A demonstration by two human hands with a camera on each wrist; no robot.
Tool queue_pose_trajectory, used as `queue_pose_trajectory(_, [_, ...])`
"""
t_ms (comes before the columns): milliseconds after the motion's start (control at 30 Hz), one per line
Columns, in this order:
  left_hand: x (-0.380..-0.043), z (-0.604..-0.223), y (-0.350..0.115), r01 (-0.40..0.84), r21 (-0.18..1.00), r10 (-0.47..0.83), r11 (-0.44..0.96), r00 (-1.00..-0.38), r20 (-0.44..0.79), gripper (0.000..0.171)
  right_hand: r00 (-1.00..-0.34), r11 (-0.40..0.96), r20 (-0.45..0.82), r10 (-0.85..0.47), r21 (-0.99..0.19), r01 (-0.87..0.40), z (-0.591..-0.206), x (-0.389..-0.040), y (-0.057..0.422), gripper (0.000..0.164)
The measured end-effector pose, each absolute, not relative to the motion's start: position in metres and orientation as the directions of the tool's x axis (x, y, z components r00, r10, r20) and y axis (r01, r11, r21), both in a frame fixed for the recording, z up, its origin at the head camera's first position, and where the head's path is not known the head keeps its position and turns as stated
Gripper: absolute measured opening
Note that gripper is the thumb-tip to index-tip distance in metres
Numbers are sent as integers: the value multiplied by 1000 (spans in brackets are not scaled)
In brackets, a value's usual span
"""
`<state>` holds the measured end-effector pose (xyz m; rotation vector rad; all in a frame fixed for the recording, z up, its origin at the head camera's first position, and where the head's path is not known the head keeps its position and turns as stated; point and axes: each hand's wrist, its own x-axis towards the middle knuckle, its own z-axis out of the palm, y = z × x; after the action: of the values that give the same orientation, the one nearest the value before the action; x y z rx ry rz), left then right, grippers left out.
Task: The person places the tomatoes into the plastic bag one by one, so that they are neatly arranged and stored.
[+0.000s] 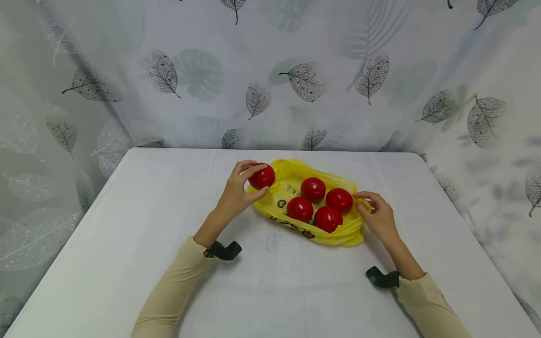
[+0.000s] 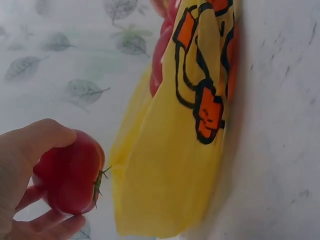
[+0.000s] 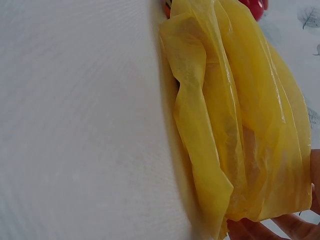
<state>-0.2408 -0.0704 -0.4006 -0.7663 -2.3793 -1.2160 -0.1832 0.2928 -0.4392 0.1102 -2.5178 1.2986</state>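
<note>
A yellow plastic bag (image 1: 274,195) lies spread on the table, with several red tomatoes (image 1: 313,188) resting on it. At the bag's left end my left hand (image 1: 236,190) grips one more tomato (image 1: 263,177) between thumb and fingers. The left wrist view shows that tomato (image 2: 70,172) with its green stem end facing the bag (image 2: 160,175), held just beside it. My right hand (image 1: 378,216) pinches the right edge of the bag. In the right wrist view, folds of the bag (image 3: 260,125) hide part of the fingers (image 3: 292,225).
The white table (image 1: 270,291) stretches out on all sides of the bag. A leaf-patterned curtain (image 1: 270,70) hangs behind the table and along both sides. Dark wrist devices (image 1: 228,251) sit on both wrists.
</note>
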Motion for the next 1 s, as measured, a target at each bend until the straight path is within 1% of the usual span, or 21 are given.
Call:
queue_pose_trajectory(300, [-244,-415,-52,618,640,371,456,-786,495,48,-950,578,306,61,-787,-216,-437,-181,292,23])
queue_pose_trajectory(667, [-257,-429,-38,635,615,432,468,-771,467,48,-944,561,324,59,-793,-237,-435,-182,292,23])
queue_pose_trajectory(767, [-259,-432,-35,636,612,437,470,-770,465,48,-945,561,321,61,-794,-234,-435,-183,292,22])
queue_pose_trajectory(1000, [-261,-439,-33,614,626,434,482,-787,438,48,-950,579,303,74,-789,-207,-441,-184,294,23])
